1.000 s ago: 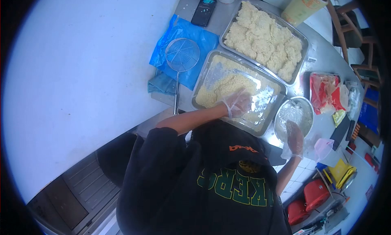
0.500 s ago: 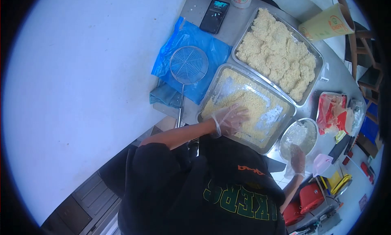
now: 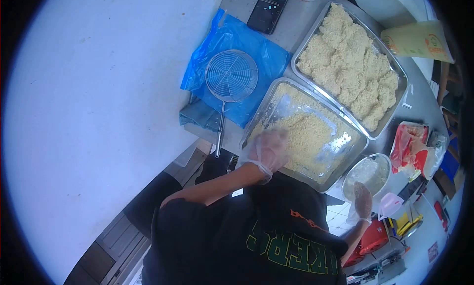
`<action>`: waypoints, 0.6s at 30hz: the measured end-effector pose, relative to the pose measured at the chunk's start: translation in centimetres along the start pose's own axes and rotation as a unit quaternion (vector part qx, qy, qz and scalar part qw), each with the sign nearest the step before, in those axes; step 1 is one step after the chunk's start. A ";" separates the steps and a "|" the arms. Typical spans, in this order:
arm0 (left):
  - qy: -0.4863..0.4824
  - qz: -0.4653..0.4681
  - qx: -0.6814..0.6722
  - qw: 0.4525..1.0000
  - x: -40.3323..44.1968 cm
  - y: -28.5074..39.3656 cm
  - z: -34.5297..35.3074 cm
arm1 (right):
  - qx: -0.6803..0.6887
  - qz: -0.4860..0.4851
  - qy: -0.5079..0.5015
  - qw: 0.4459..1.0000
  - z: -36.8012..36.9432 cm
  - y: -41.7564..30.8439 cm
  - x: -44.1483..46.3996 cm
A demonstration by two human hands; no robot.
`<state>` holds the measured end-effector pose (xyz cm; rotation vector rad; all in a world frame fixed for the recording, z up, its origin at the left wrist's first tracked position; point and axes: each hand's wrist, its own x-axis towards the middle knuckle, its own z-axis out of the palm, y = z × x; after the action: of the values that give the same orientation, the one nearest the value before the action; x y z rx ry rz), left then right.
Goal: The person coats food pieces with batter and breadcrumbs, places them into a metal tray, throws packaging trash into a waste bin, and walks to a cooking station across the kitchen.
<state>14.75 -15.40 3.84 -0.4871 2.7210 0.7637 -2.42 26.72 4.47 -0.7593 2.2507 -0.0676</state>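
My left hand [image 3: 269,148], in a clear plastic glove, is over the near left part of a metal tray [image 3: 357,148] of pale crumbs [image 3: 308,134]. Its fingers are smeared by motion, so their grip cannot be told. At the near edge of a metal bowl [image 3: 366,175] with whitish wet contents is my right hand [image 3: 363,200], also gloved. Its fingers are stretched out and coated, with nothing visible in them. Behind the crumb tray, a second metal tray [image 3: 305,73] holds a heap of crumb-coated pieces [image 3: 348,63].
A wire strainer [image 3: 231,76] lies on a blue plastic bag [image 3: 269,58] at the left, near a phone [image 3: 268,10]. A tall cup [image 3: 419,40] stands at the back right. Red-and-clear packaging [image 3: 411,149] and a pink container [image 3: 390,205] are at the right.
My left hand has drawn back across the crumbs toward the tray's near left side, from spread flat to blurred. My right hand stays by the bowl. The camera view has shifted.
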 end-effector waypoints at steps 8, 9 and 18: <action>-0.239 -0.289 -0.047 0.926 -0.4 -0.9 1.9 | -0.007 0.007 -0.014 1.000 -1.2 -2.0 1.5; -0.239 -0.288 -0.047 0.926 -0.6 -1.2 3.0 | -0.010 0.017 -0.032 0.999 -1.3 -2.1 1.7; -0.096 -0.306 -0.185 0.929 -1.9 -1.5 8.7 | -0.043 0.004 -0.015 0.999 -0.9 -1.7 2.0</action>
<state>18.51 -11.44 -3.31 -1.1988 2.0513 1.0621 -3.24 24.04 4.24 -0.7909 2.2397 0.0456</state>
